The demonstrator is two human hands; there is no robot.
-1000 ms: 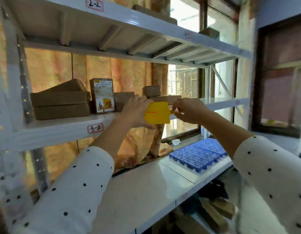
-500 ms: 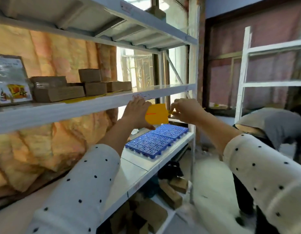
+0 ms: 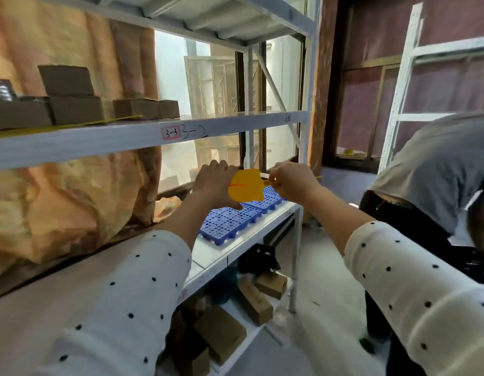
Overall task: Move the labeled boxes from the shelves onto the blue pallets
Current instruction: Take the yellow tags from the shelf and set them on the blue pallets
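Note:
Both my hands hold a flat yellow card [image 3: 247, 185] with a red line, just above the blue pallets [image 3: 232, 219] on the lower shelf. My left hand [image 3: 215, 183] grips its left edge; my right hand [image 3: 292, 180] pinches its right corner. Several brown cardboard boxes [image 3: 72, 100] stand on the middle shelf [image 3: 99, 141] at upper left, above and left of my hands. That shelf's front edge carries a tag reading 3-3.
A person in a grey shirt [image 3: 436, 180] bends over close on the right. A second white rack [image 3: 406, 71] stands behind them. More cardboard boxes [image 3: 251, 297] lie on the bottom shelf. Orange plastic sheeting [image 3: 59, 202] hangs behind the shelves.
The view has swung right and down along the rack. My hands, still holding the yellow card, have come lower, from in front of the middle shelf to above the blue pallets.

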